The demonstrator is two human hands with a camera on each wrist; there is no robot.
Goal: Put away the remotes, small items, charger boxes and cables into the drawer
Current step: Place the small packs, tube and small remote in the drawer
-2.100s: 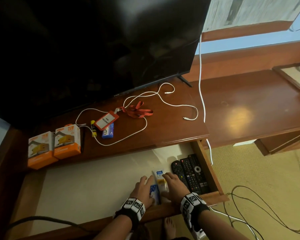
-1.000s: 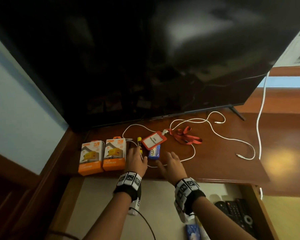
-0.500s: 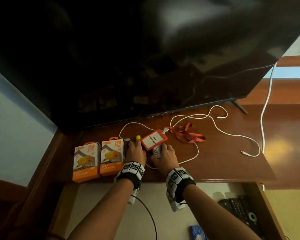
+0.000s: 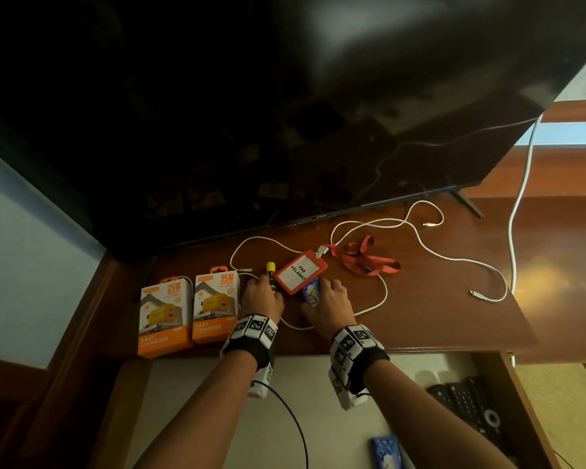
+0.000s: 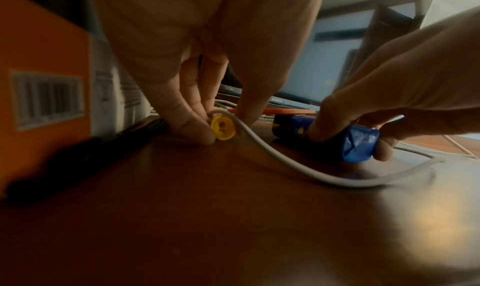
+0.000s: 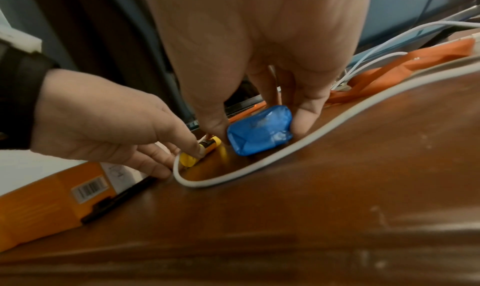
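Note:
On the wooden top, my left hand (image 4: 262, 294) pinches a yellow stick (image 4: 270, 267) between thumb and fingers; the left wrist view shows its round end (image 5: 223, 127). Just to its right, my right hand (image 4: 325, 299) grips a small blue packet (image 6: 259, 132) by its sides, and it still lies on the wood. A red badge holder (image 4: 300, 272) with its lanyard (image 4: 369, 262) partly covers both items. A white cable (image 4: 454, 258) loops round the hands. Two orange charger boxes (image 4: 164, 316) stand to the left.
The open drawer (image 4: 200, 401) lies below the top's edge, with black remotes (image 4: 471, 404) at its right end and a blue pack (image 4: 388, 453) near the front. The television (image 4: 251, 96) looms over the back. A black pen (image 6: 116, 200) lies beside the nearer box.
Both hands left the drawer and reached up to the top. The left hand took hold of the yellow stick and the right hand closed round the blue packet.

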